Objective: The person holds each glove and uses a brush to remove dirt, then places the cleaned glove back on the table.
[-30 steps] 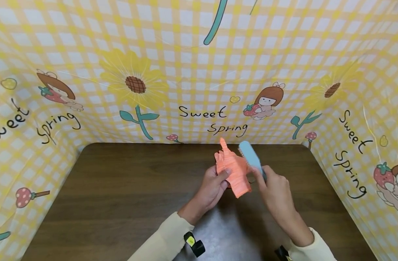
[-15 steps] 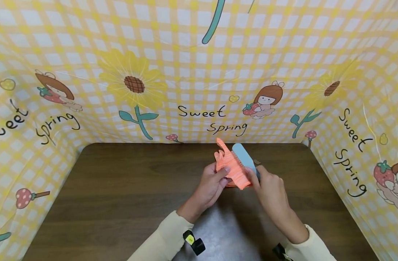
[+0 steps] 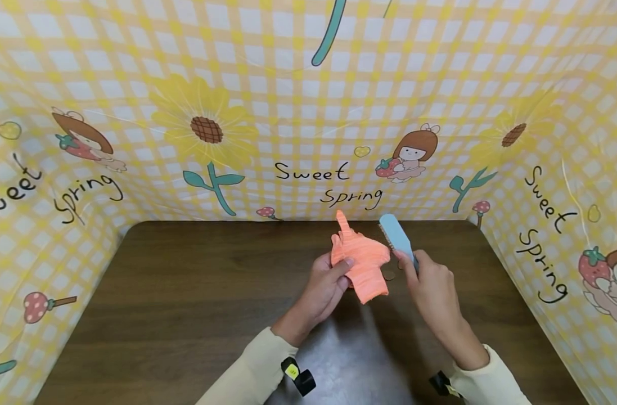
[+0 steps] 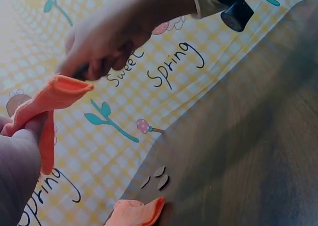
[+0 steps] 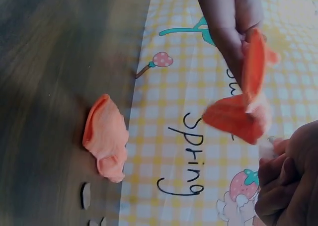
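Note:
Held up over the table is an orange knit glove [image 3: 366,264], one finger pointing away and its cuff towards me. My left hand [image 3: 322,292] pinches its left side, thumb on top. My right hand [image 3: 436,295] grips the handle of a light blue brush [image 3: 396,233], bristles facing left. The brush is just right of the glove; whether they touch, I cannot tell. In the left wrist view the glove's cuff [image 4: 72,85] gapes a little. A second orange glove [image 5: 107,139] lies on the table in the right wrist view, mostly hidden in the head view.
Several small flat leaf-shaped pieces [image 4: 163,181] lie on the dark wooden table [image 3: 212,292] near the second glove. Yellow checked cloth [image 3: 308,112] walls the table at the back and both sides.
The brush went left onto the glove, then came back right and off its face. The glove tilted under it and has turned flat again. My left hand has hardly moved.

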The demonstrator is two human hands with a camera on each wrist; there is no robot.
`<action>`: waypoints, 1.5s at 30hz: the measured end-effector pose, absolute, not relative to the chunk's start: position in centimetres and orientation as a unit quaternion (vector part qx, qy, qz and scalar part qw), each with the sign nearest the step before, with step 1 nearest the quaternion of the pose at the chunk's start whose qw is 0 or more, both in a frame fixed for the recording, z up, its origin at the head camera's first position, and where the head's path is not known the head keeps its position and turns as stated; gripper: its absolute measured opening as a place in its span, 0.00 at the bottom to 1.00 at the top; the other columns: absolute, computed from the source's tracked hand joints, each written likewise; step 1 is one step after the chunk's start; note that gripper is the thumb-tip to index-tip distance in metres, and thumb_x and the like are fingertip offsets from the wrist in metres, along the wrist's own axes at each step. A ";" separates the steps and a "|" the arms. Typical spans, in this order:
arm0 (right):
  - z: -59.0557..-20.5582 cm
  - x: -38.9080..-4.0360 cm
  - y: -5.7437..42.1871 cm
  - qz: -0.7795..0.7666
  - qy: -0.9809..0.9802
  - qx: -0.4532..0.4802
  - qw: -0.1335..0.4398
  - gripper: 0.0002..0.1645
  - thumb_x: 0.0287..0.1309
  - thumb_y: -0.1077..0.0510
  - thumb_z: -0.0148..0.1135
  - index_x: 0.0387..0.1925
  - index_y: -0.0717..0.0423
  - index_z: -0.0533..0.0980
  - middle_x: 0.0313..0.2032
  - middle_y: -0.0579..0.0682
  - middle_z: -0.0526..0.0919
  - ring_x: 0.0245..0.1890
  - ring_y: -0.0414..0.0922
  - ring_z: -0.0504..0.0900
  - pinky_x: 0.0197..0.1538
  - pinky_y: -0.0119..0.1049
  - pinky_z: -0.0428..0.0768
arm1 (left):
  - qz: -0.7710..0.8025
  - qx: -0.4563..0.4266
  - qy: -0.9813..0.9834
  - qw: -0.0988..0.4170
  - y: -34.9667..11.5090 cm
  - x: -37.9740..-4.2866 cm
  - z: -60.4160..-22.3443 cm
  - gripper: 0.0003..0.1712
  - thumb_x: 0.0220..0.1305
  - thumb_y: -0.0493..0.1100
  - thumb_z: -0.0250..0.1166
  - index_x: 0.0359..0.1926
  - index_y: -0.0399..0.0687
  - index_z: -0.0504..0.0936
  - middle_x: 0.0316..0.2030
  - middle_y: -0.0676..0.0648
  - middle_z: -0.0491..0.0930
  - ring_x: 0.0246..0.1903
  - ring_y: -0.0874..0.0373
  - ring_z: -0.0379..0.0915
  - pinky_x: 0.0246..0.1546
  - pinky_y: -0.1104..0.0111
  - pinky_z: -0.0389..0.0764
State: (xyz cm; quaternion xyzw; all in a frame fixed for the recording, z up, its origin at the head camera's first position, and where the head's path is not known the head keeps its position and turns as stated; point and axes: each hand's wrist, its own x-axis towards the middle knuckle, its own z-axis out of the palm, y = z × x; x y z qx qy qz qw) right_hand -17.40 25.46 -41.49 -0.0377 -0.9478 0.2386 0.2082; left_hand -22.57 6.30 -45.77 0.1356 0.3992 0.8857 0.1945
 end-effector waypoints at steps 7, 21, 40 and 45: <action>-41.4 -16.4 23.3 0.215 -0.953 0.062 0.204 0.14 0.68 0.53 0.66 0.36 0.61 0.77 0.15 0.44 0.68 0.17 0.41 0.66 0.22 0.33 0.66 | 0.879 0.144 0.400 0.214 6.3 -22.7 -45.7 0.24 0.80 0.32 0.46 0.72 0.28 0.61 0.61 0.41 0.74 0.58 0.56 0.76 0.54 0.64 0.82; -41.9 -17.0 23.5 0.199 -0.955 0.026 0.217 0.19 0.71 0.49 0.63 0.30 0.60 0.74 0.14 0.45 0.66 0.15 0.42 0.65 0.19 0.34 0.64 | 0.873 0.156 0.400 0.230 6.4 -22.3 -45.6 0.25 0.80 0.31 0.44 0.72 0.25 0.58 0.68 0.31 0.67 0.59 0.55 0.76 0.53 0.65 0.83; -41.4 -17.6 24.3 0.225 -0.956 -0.031 0.187 0.22 0.74 0.47 0.58 0.38 0.65 0.77 0.16 0.50 0.69 0.16 0.46 0.69 0.21 0.38 0.68 | 0.884 0.133 0.394 0.213 6.5 -22.1 -46.4 0.24 0.79 0.30 0.45 0.71 0.24 0.60 0.65 0.36 0.71 0.59 0.56 0.75 0.58 0.64 0.80; -41.6 -17.1 23.8 0.219 -0.947 -0.008 0.234 0.17 0.72 0.51 0.62 0.38 0.64 0.78 0.15 0.51 0.72 0.16 0.48 0.71 0.20 0.42 0.70 | 0.885 0.125 0.397 0.207 6.6 -22.1 -46.9 0.24 0.77 0.29 0.45 0.70 0.23 0.61 0.62 0.40 0.74 0.59 0.56 0.75 0.60 0.65 0.79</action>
